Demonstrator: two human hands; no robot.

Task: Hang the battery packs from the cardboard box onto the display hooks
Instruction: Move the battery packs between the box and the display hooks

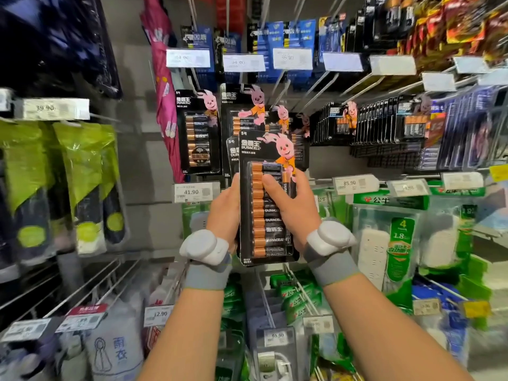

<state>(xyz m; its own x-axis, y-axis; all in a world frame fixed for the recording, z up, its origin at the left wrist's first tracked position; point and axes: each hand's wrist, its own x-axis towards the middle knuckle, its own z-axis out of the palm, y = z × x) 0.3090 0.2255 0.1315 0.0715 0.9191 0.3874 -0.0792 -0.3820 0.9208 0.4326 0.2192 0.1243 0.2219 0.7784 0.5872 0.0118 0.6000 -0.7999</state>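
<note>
The person is holding the front battery pack (pixel 268 213) upright with its printed face toward the camera and its card header uppermost. That looks like a sensible way to carry it, since the top of the card is what has to meet a display hook (pixel 316 91). A second pack (pixel 233 155) is peeking out behind and to the left, so at least two are travelling as one stack; whether more are lying behind, I cannot tell.

The left hand (pixel 225 207) is gripping the stack's left edge, thumb tip at the front rim and the fingers hidden behind the card. The right hand (pixel 295 207) is clamping the right side, its thumb (pixel 270 184) lying across the blister while the other fingers are curling round the far edge. Probably the two-handed grip is squaring the slippery cards before one is peeled off.

Both forearms are reaching forward and up, wrists side by side, each wearing a grey wrist band (pixel 206 274) with a white sensor on it.

The stack is hovering in front of the hanging packs (pixel 198 133), beside the price label (pixel 192 192) and not yet on any hook. The cardboard box is not showing in this view — the next step is likely lining a header up with a peg
</note>
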